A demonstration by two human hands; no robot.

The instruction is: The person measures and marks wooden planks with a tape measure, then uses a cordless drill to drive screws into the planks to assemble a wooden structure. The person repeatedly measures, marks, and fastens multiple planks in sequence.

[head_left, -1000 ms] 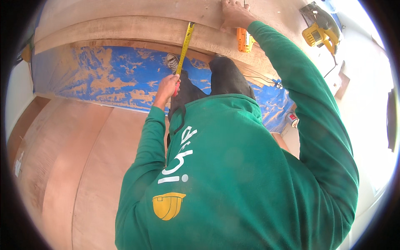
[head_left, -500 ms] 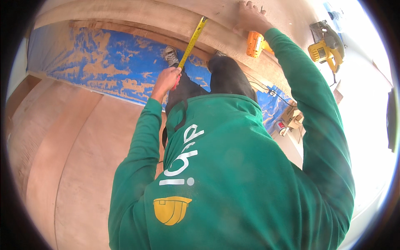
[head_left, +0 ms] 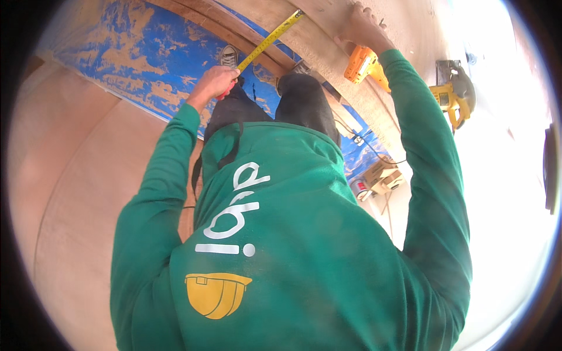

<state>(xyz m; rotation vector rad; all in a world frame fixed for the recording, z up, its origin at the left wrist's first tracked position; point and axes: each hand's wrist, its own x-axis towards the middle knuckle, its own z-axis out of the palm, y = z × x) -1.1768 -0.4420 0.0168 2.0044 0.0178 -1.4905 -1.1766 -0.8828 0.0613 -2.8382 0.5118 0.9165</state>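
My left hand point(head_left: 214, 83) is closed on a yellow tape measure point(head_left: 270, 40), whose blade runs up and to the right across a long wooden board point(head_left: 328, 44). My right hand point(head_left: 364, 28) lies flat on that same board, to the right of the blade's far end, with fingers spread and nothing in it. Both arms are in green sleeves, and my green hooded top fills the lower middle of the view. My dark trousers and both shoes point(head_left: 228, 55) show beneath the tape.
An orange power tool point(head_left: 363, 63) lies by the board just below my right hand. A yellow circular saw point(head_left: 453, 96) sits further right. Blue, paint-worn sheeting point(head_left: 134, 55) covers the floor. Plywood sheets point(head_left: 76, 193) lie at left. A small can and wooden block point(head_left: 377, 180) are at right.
The view has tilted, so both hands and the board sit higher in the picture. My left hand still holds the tape stretched; my right hand stays on the board.
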